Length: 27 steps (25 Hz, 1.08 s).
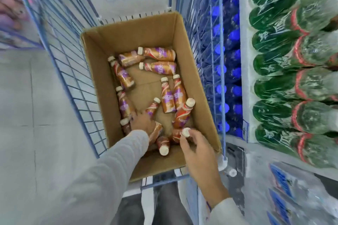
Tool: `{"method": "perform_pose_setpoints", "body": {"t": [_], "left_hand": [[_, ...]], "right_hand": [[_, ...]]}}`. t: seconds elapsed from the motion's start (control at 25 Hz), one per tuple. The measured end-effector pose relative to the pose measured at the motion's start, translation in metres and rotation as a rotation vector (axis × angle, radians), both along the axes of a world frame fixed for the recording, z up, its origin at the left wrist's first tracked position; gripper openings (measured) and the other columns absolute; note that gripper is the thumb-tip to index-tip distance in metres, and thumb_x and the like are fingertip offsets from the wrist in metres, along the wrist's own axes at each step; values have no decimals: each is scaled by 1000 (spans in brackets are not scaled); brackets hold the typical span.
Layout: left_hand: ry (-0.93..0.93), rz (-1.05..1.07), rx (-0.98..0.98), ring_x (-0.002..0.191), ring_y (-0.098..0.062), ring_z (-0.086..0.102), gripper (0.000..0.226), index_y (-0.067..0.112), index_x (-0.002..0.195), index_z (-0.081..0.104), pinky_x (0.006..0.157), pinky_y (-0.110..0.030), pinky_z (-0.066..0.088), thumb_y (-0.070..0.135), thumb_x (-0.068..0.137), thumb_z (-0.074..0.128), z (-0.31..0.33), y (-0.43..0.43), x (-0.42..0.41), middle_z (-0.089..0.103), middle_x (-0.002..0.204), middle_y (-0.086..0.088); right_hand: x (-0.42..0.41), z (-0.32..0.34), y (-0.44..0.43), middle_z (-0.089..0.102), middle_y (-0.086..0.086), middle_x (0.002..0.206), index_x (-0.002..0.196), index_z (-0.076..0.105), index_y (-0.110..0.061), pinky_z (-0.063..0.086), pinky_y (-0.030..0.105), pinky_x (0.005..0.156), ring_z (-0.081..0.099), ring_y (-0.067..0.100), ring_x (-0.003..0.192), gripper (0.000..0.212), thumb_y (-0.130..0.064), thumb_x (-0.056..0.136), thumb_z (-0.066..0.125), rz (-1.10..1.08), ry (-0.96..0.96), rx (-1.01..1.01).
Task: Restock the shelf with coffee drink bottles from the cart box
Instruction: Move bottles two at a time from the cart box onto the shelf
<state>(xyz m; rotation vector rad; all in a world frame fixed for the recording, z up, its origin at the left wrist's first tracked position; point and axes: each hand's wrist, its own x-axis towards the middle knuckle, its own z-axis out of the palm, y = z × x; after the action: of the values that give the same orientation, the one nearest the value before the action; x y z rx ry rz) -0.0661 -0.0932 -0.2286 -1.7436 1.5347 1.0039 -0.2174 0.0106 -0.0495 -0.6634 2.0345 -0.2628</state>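
An open cardboard box (pixel 184 45) sits in a blue wire cart (pixel 60 60). Several brown-and-purple coffee drink bottles (pixel 167 95) with cream caps lie scattered on its floor. My left hand (pixel 141 121) reaches down into the near left of the box, fingers over a lying bottle (pixel 155 132); the grip itself is hidden beneath the hand. My right hand (pixel 196 149) is at the near right corner, its fingertips pinching the cream cap of a bottle (pixel 185 132) whose body shows just behind.
Shelves on the right hold shrink-wrapped packs of green bottles (pixel 292 60) and blue-capped bottles (pixel 221 71) seen through the cart's mesh. Grey floor tiles (pixel 22 115) lie left of the cart. Wrapped water packs (pixel 301 197) sit low at right.
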Motion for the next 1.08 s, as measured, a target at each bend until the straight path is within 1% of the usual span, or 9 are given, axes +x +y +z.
{"method": "perform_pose_setpoints", "body": {"t": [0.12, 0.2, 0.32, 0.44, 0.56, 0.68, 0.8, 0.96, 1.08], "left_hand": [[77, 5, -69, 132, -37, 48, 55, 5, 140, 45, 110, -47, 37, 43, 101, 50, 20, -4, 9, 53, 141, -18], [233, 269, -101, 125, -37, 53, 59, 8, 142, 41, 107, -45, 43, 46, 99, 55, 48, -1, 20, 51, 139, -18], [514, 695, -63, 109, -16, 64, 56, 26, 138, 45, 92, -36, 55, 51, 92, 66, 99, 11, 40, 60, 131, -1], [636, 892, -68, 98, -6, 68, 51, 34, 133, 48, 73, -20, 55, 52, 90, 69, 143, 27, 56, 64, 120, 9], [644, 987, -72, 102, -10, 68, 55, 38, 134, 48, 69, -19, 58, 57, 86, 69, 172, 47, 66, 62, 121, 12], [621, 1068, -91, 107, -15, 65, 66, 40, 132, 48, 62, -17, 57, 64, 73, 68, 189, 60, 71, 60, 121, 13], [656, 1116, -121, 107, -18, 66, 65, 34, 134, 50, 60, -16, 57, 58, 76, 67, 200, 68, 71, 62, 122, 8], [761, 1151, -178, 103, -18, 69, 43, 28, 131, 53, 62, -18, 58, 41, 92, 66, 223, 74, 69, 66, 120, 3], [905, 1095, -187, 98, -17, 74, 44, 28, 127, 58, 67, -25, 60, 42, 88, 72, 258, 71, 65, 71, 115, 2]], "right_hand": [[-5, -20, -19, 62, -3, 130, 133, 58, -25, 46, 36, 101, 57, 18, 122, 38, -42, 99, 58, 50, 21, 39], [-11, -41, -35, 61, 1, 132, 133, 56, -21, 44, 33, 95, 57, 22, 121, 40, -41, 98, 59, 31, 36, 82], [-22, -84, -55, 61, 10, 134, 133, 53, -12, 46, 40, 101, 59, 31, 122, 50, -39, 93, 65, -35, 6, 243], [-21, -123, -70, 61, 13, 135, 140, 49, -9, 47, 45, 106, 60, 33, 122, 66, -32, 85, 76, -125, -128, 376], [-17, -151, -79, 65, 12, 128, 135, 56, -9, 51, 44, 103, 63, 32, 116, 62, -20, 79, 81, -188, -144, 383], [-11, -150, -77, 66, 12, 128, 133, 59, -16, 49, 36, 96, 63, 33, 115, 61, -23, 76, 81, -240, -118, 280], [2, -120, -68, 65, 4, 131, 138, 56, -26, 48, 42, 105, 62, 27, 118, 68, -36, 77, 82, -224, -153, 106], [18, -45, -58, 67, -9, 121, 129, 56, -35, 48, 42, 106, 62, 14, 112, 63, -47, 73, 82, -138, -159, -159], [30, 28, -39, 69, -18, 112, 119, 58, -42, 53, 33, 96, 64, 4, 103, 54, -51, 71, 82, -200, -198, -319]]}}
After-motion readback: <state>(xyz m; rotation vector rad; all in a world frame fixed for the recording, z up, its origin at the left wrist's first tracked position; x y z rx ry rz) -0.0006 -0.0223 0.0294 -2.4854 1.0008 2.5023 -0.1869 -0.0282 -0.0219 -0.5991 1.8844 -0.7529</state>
